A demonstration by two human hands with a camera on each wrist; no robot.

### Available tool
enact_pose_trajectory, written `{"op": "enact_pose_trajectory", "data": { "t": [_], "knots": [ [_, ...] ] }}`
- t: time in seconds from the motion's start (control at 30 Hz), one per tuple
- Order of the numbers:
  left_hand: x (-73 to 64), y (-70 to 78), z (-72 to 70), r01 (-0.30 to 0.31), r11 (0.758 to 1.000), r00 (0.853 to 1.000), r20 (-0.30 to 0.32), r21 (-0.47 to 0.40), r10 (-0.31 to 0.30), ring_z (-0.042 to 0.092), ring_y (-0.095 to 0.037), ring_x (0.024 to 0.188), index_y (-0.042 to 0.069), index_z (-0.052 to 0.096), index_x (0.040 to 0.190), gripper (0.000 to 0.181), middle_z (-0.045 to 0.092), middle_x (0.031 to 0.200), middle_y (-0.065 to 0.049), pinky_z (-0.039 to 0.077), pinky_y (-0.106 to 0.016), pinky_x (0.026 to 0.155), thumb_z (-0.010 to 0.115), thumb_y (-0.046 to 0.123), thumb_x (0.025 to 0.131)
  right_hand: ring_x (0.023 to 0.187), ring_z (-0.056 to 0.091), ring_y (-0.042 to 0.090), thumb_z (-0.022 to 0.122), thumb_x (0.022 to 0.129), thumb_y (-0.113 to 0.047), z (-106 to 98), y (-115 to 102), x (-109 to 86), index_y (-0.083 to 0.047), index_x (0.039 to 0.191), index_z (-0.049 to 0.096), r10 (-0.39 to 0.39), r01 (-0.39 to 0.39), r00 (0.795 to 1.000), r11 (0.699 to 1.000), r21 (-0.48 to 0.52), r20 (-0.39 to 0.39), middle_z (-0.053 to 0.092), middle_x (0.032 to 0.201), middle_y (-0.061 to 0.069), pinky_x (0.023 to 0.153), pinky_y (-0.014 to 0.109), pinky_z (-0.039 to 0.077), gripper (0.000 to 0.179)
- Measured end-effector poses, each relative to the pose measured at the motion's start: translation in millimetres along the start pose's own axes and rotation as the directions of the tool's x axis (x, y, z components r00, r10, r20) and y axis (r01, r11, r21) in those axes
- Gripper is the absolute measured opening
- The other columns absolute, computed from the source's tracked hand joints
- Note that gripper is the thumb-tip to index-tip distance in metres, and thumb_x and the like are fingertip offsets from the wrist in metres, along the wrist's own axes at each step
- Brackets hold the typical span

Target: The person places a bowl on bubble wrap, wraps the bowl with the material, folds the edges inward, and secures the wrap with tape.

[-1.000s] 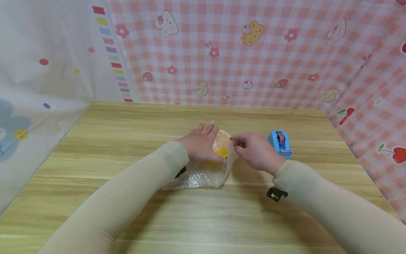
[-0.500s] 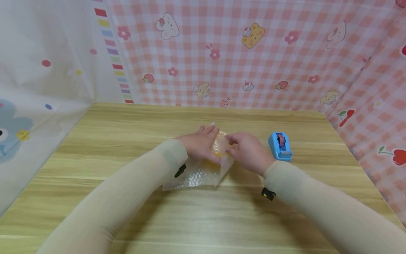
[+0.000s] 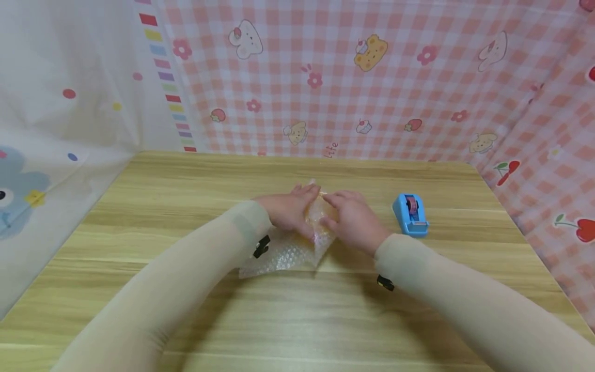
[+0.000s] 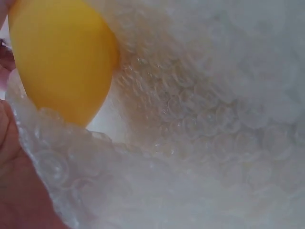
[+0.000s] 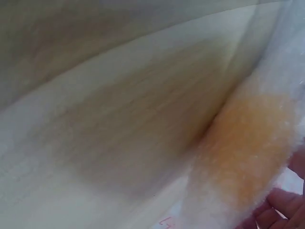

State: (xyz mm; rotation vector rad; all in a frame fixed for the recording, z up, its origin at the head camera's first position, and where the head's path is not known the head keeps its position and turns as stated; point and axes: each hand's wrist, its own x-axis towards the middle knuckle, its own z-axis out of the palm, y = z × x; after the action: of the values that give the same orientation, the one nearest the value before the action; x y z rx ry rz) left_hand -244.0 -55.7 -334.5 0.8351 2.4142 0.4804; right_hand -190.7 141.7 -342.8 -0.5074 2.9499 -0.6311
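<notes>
A sheet of bubble wrap (image 3: 283, 258) lies mid-table, its right side folded up over a smooth, rounded yellow object (image 4: 62, 57). In the left wrist view the yellow object shows bare inside the fold; in the right wrist view it shows only as an orange blur through the bubble wrap (image 5: 248, 148). My left hand (image 3: 288, 212) rests on the package from the left, fingers straight and thumb spread toward me. From the right, my right hand (image 3: 355, 219) holds the folded-over side of the wrap between thumb and fingers, close to the left hand. What the yellow object is cannot be told.
A blue tape dispenser (image 3: 411, 214) with a roll of pinkish tape stands on the wooden table (image 3: 297, 320), right of my right hand. A pink checked cloth (image 3: 279, 77) hangs behind the table, with more cloth along both sides.
My right hand has moved left, bringing the right side of the bubble wrap over the yellow object, which now shows less. The left hand stays almost in place. The tape dispenser stands where it was.
</notes>
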Motion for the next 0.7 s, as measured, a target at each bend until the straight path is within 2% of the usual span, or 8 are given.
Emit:
{"op": "enact_pose_trajectory", "data": {
  "t": [0.2,0.27,0.33,0.5,0.6,0.7],
  "knots": [
    [0.7,-0.2,0.2,-0.03,0.999,1.0,-0.002,-0.026,0.03,-0.01,-0.038,0.164,0.008,-0.01,0.168,0.139,-0.013,0.178,-0.009,0.0,-0.046,0.133,0.089,0.048,0.079,0.148,0.043,0.038,0.068,0.104,-0.028,6.9,0.0,2.8,-0.003,0.148,0.056,-0.039,0.038,0.999,0.999,-0.039,-0.022,0.056,0.152,0.018,0.127,0.054,0.033,0.052],
    [1.9,0.3,0.3,-0.033,0.999,0.999,-0.002,-0.038,0.033,-0.01,-0.037,0.164,0.008,-0.01,0.168,0.14,-0.014,0.178,-0.008,-0.001,-0.046,0.133,0.09,0.047,0.078,0.151,0.04,0.038,0.066,0.105,-0.027,9.4,1.4,3.7,-0.003,0.151,0.053,-0.058,0.056,0.998,0.997,-0.047,-0.033,0.051,0.158,0.017,0.128,0.054,0.031,0.054],
    [2.7,0.6,0.4,-0.025,0.998,1.0,0.003,-0.06,0.026,-0.011,-0.036,0.164,0.01,-0.012,0.168,0.142,-0.015,0.178,-0.006,-0.002,-0.045,0.133,0.091,0.045,0.077,0.154,0.036,0.038,0.063,0.106,-0.026,12.2,3.7,5.7,-0.003,0.155,0.049,-0.111,0.107,0.993,0.991,-0.083,-0.039,0.044,0.164,0.018,0.13,0.053,0.027,0.056],
    [4.8,0.1,1.3,-0.015,0.995,1.0,0.007,-0.098,0.016,-0.014,-0.034,0.164,0.012,-0.017,0.167,0.146,-0.018,0.176,-0.003,-0.003,-0.044,0.133,0.093,0.04,0.077,0.163,0.02,0.034,0.046,0.113,-0.027,17.4,7.2,9.4,0.0,0.164,0.029,-0.177,0.179,0.984,0.972,-0.156,0.023,0.019,0.175,0.016,0.133,0.051,0.015,0.061],
    [5.6,-1.1,2.1,-0.017,0.994,1.0,0.006,-0.11,0.018,-0.016,-0.033,0.163,0.013,-0.021,0.166,0.148,-0.021,0.175,-0.003,-0.003,-0.043,0.133,0.094,0.038,0.077,0.164,0.014,0.036,0.036,0.114,-0.032,17.8,6.9,10.2,0.001,0.166,0.017,-0.163,0.174,0.984,0.968,-0.182,0.071,0.008,0.176,0.016,0.133,0.054,0.013,0.064],
    [5.9,-2.9,2.6,-0.022,0.992,1.0,0.004,-0.126,0.023,-0.019,-0.03,0.162,0.015,-0.025,0.165,0.15,-0.026,0.174,-0.002,-0.004,-0.043,0.133,0.095,0.036,0.076,0.164,0.01,0.04,0.032,0.115,-0.035,16.2,5.1,11.5,0.002,0.166,0.013,-0.158,0.18,0.981,0.959,-0.221,0.111,0.003,0.176,0.017,0.133,0.056,0.012,0.066]
  ]
}}
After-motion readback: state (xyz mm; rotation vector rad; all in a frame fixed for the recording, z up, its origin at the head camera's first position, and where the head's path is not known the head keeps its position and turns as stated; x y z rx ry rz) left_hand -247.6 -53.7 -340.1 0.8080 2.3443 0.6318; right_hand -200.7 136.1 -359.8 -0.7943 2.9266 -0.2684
